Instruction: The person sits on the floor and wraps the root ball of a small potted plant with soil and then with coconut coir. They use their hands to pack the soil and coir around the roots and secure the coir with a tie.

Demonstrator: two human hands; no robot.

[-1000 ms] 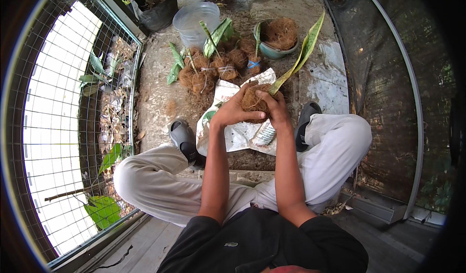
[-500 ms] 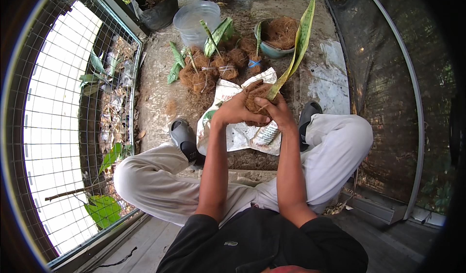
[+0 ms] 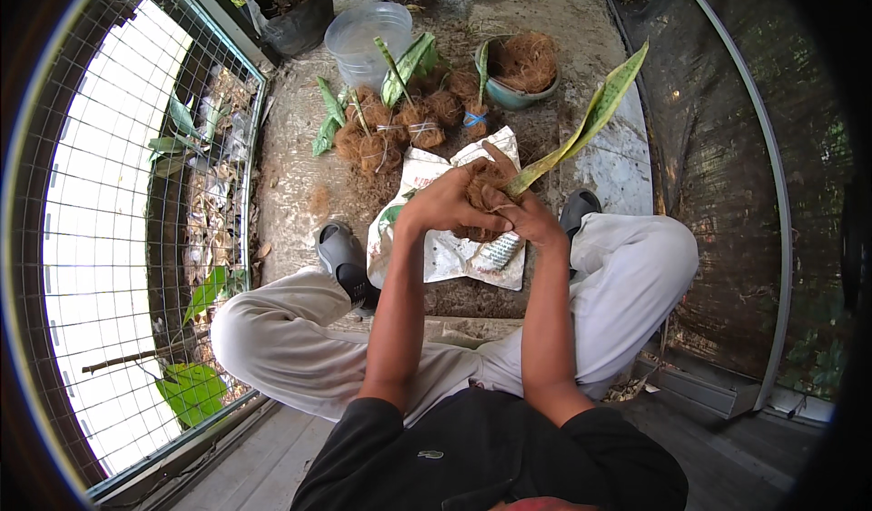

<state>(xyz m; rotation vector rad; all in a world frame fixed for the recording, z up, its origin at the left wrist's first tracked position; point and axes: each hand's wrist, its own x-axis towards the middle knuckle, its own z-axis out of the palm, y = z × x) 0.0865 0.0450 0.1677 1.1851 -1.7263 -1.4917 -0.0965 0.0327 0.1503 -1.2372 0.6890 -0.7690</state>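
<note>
Long green leaf w/ brown fibre rootball, tilted up-right.

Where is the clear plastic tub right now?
In the head view the clear plastic tub stands on the ground at the top, left of the green bowl and just behind the bundled plants.

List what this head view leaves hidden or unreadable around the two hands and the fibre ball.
- Fibre ball: mostly covered by the left hand and right hand; its full shape is hidden.
- Base of the long leaf: buried in the fibre and fingers.
- White bag: partly under the hands; print too small.
- Teal bowl: what lies beneath its fibre is hidden.
</note>
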